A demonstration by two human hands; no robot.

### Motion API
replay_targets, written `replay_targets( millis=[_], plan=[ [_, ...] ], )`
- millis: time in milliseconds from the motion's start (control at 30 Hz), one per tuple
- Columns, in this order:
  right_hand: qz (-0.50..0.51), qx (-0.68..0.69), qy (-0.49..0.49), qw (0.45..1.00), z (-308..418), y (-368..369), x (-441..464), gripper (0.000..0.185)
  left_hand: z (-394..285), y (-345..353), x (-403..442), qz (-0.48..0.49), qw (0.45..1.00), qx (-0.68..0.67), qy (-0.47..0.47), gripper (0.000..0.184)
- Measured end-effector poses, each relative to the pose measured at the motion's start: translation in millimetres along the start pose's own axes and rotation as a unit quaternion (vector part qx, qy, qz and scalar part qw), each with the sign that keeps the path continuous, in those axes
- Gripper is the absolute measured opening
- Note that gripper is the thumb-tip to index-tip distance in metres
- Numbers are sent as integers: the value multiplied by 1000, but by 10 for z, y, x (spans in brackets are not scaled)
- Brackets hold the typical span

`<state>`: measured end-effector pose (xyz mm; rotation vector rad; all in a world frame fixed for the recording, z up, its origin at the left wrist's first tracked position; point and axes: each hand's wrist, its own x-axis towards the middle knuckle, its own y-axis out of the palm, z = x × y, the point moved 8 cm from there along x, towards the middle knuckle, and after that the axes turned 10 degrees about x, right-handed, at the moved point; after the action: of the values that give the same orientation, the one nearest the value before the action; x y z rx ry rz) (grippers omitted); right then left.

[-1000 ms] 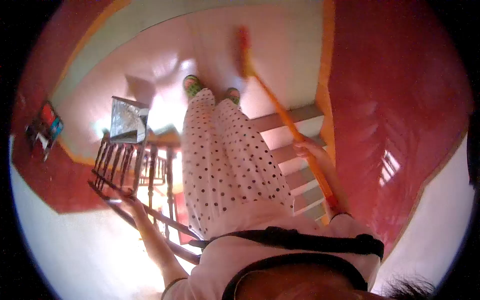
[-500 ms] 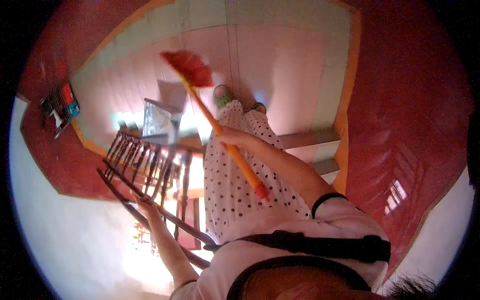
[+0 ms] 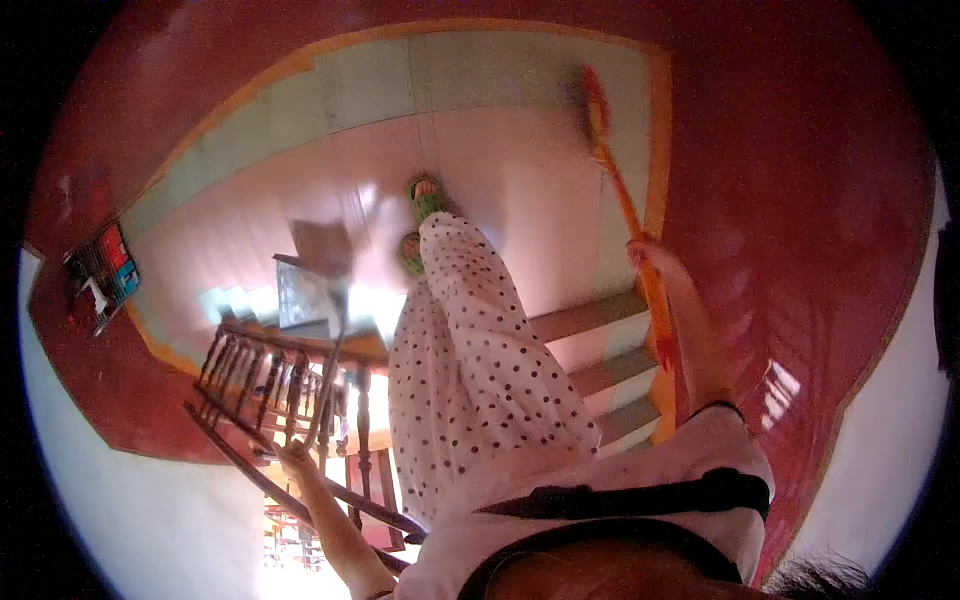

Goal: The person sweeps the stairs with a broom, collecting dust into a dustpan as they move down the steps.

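Observation:
My right hand [image 3: 657,260] is closed around the orange handle of a broom [image 3: 655,310], held out to the right. Its red bristle head is at the far end, over the light border of the floor near the wall. On the left, my left hand [image 3: 291,456] is closed at the upper end of a long handle that runs to a dustpan [image 3: 302,298]. The pan looks pale and shiny inside and hangs by the top of the dark wooden railing [image 3: 365,430]. Fingers of the left hand are small and partly hidden, close to the rail.
Steps [image 3: 600,375] descend just right of my legs. Green sandals [image 3: 428,196] stand on the pink landing floor [image 3: 490,150]. Red walls with an orange edge curve around it. A dark rack with coloured items [image 3: 103,277] is at the far left.
The broom has swung from the middle over to the right, its head now near the right wall edge. My feet have shifted and turned. The left hand keeps its hold on the dustpan.

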<state>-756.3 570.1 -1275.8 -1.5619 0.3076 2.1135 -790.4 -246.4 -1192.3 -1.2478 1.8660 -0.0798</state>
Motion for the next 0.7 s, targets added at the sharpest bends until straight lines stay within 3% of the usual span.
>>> replay_targets(
  millis=[33,67,133,167,233,267,300,367,467,533,567,600,667,700],
  plan=[
    [5,22,-20,1000,37,-169,403,10,41,-88,61,-5,1000,-7,6,20],
    [12,61,-24,998,134,-255,768,12,-59,-117,143,28,986,92,133,19],
    [-8,93,-42,995,296,-413,1654,14,-39,32,-15,148,986,15,73,19],
    [-38,86,-56,994,268,-502,2016,15,-58,62,-103,140,987,19,75,19],
    [92,-30,-159,982,665,677,1528,21,-62,-94,-200,27,995,96,5,34],
    [58,-44,-101,992,414,1033,1389,17,-123,-93,-238,14,988,141,56,38],
    [23,-58,-44,997,182,1283,1255,28,-184,-91,-285,-5,977,186,106,41],
    [74,-270,39,959,-532,1883,1217,71,-92,-161,-198,-3,986,145,78,39],
    [197,-353,-156,901,-412,2892,610,70,-133,-68,-150,2,961,246,125,36],
    [221,-371,-290,854,-231,3248,480,67,-121,-42,-129,30,976,180,122,34],
    [274,-354,-161,880,-121,3361,409,62,-50,-43,-18,45,986,120,105,33],
    [322,-332,-28,886,-114,3436,299,58,-22,-111,80,31,983,151,99,28],
    [359,-296,-72,882,-37,3318,62,52,38,-262,282,4,974,213,84,23],
    [318,-271,-50,907,18,3084,-119,51,232,-306,425,-31,998,59,10,27]
  ],
)
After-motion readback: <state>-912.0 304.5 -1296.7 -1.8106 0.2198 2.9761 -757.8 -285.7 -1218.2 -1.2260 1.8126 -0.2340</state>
